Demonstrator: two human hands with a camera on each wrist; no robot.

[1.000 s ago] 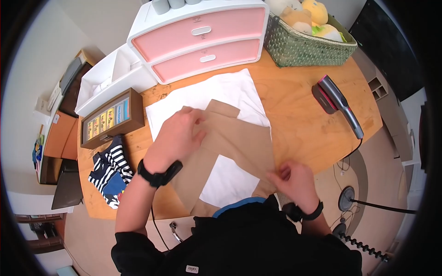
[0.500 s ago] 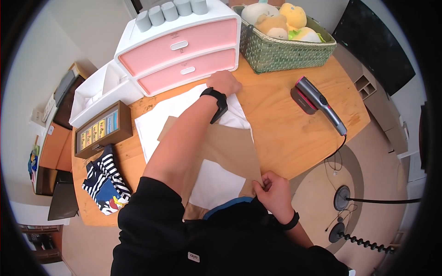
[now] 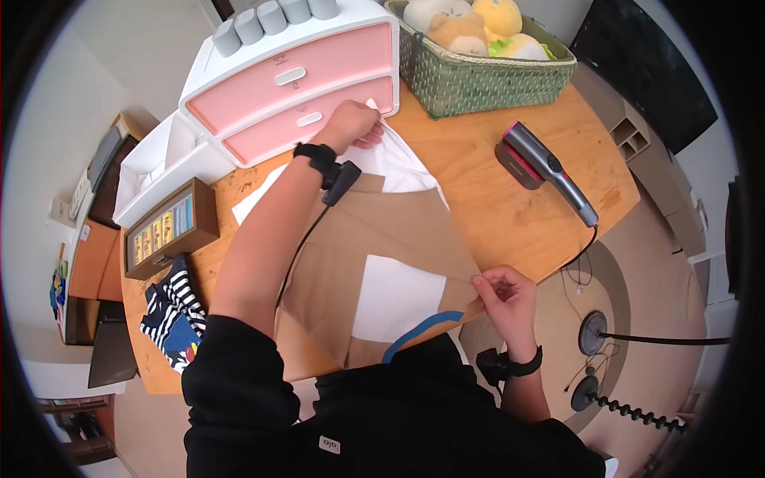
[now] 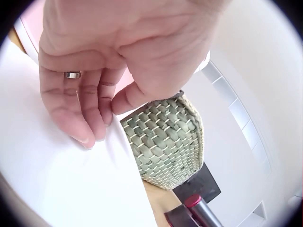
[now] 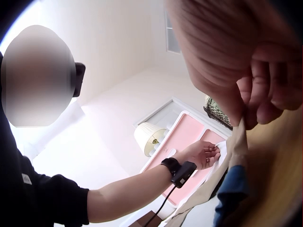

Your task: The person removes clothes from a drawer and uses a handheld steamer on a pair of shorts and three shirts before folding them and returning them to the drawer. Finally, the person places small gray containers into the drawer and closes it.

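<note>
Tan-and-white garment [image 3: 390,227] lies on the desk [image 3: 466,147], its long axis apparently running from the drawers [image 3: 239,115] toward the wearer. Left to right: the left hand [image 3: 355,127] pinches its far white edge beside the drawers; the right hand [image 3: 511,303] pinches its near tan corner, so its right side spans diagonally between the hands.

A left forearm [image 3: 263,239] covers parts of a tan garment [image 3: 398,227] and white cloth [image 3: 402,155], while a black sleeve [image 3: 235,382] masks the edge of a striped garment [image 3: 167,315]. The head view's top edge crops some plush toys [image 3: 458,33] and grey cups [image 3: 272,16]; lettering [image 3: 280,59] on the pink drawers [image 3: 239,103] is too small to read. In the wrist views, the left hand [image 4: 113,61] and right hand [image 5: 236,56] are cut off, a face [image 5: 38,75] blurred
</note>
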